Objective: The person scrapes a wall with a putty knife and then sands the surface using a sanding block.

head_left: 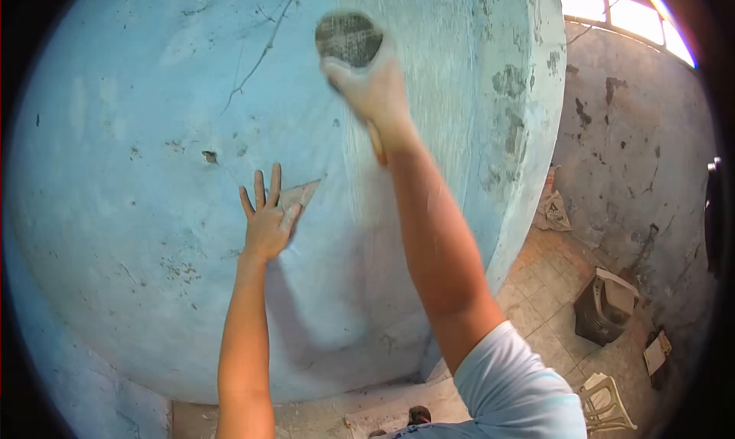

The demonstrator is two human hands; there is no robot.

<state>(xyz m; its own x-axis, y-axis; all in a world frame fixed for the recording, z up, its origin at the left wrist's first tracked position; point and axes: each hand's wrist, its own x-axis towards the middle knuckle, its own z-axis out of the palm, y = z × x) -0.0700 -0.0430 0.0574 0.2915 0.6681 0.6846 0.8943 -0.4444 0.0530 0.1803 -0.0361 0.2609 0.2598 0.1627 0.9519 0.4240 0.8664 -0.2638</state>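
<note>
Against the pale blue wall [184, 79], my left hand [269, 228] has several fingers spread upward. Its thumb lies over a flat grey triangular scraper blade [302, 192], which is pinned by the hand near the wall. Higher up, my right hand [375, 87] is closed around a dark, round-edged scraping tool [350, 37]. A yellowish handle [377, 144] sticks out below that hand. Motion smears the right hand and tool, so the tool's exact kind cannot be made out. Beside it runs a whitish, streaked band of wall [413, 26].
A wall corner [509, 133] with peeling patches stands to the right. On the tiled floor are a grey and black boxy object [605, 307] and a light plastic chair [605, 404]. A sack [553, 209] lies by the back wall. A thin cracked line or twig [268, 45] marks the wall.
</note>
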